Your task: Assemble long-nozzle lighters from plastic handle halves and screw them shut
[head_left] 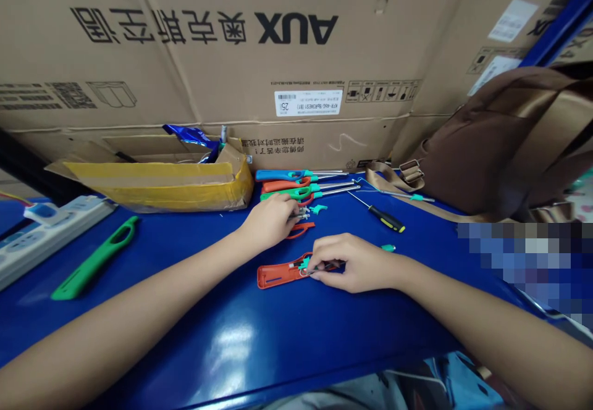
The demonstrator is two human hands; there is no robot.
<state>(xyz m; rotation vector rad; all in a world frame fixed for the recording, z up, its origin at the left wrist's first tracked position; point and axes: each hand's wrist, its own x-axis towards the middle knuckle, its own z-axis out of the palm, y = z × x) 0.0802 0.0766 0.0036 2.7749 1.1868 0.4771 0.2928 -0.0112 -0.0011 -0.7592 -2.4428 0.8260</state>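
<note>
An opened orange lighter shell point(278, 273) lies flat on the blue table point(241, 342), a teal trigger part showing inside it. My right hand point(352, 262) rests at its right end, fingers pinched on the thin metal rod and inner parts. My left hand point(271, 220) reaches further back, its fingers closed over small loose parts beside an orange trigger guard point(300, 230) and a teal piece point(319, 209). Just behind it lie three assembled long lighters, blue point(282, 175), orange point(287, 184) and green point(285, 194), their metal tubes pointing right.
A green lighter shell point(95, 265) lies at left near a white power strip point(46, 228). A yellow-taped carton point(162, 181) stands at back left. A black-and-yellow screwdriver point(384, 217) and a brown bag point(500, 144) sit at right. Large cardboard boxes point(296, 52) wall the back.
</note>
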